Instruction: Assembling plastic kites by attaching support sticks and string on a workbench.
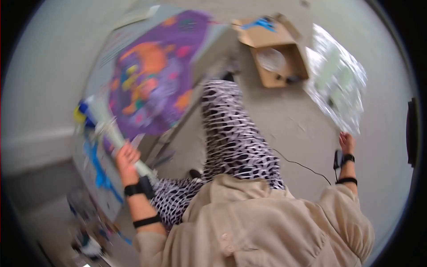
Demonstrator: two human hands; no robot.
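My left hand (127, 158) is closed round a long, pale greenish-white roll (114, 133) that flares at its far end; what it is made of is blurred. The roll lies across the near left edge of the table, beside a purple sheet (151, 89) with orange, pink and yellow shapes. Out to the right, my right hand (347, 143) pinches the lower corner of a crinkled transparent plastic bag (340, 84). Pale green shows through the bag, which hangs out beyond the hand.
Past my knees, an open cardboard box (267, 78) holds a round transparent item and small dark pieces, with blue strips on its flap. A blue strip (100, 171) lies at the table's (95, 73) near left. A dark cable (302, 164) runs over the floor. Blurred items (89, 240) are low left.
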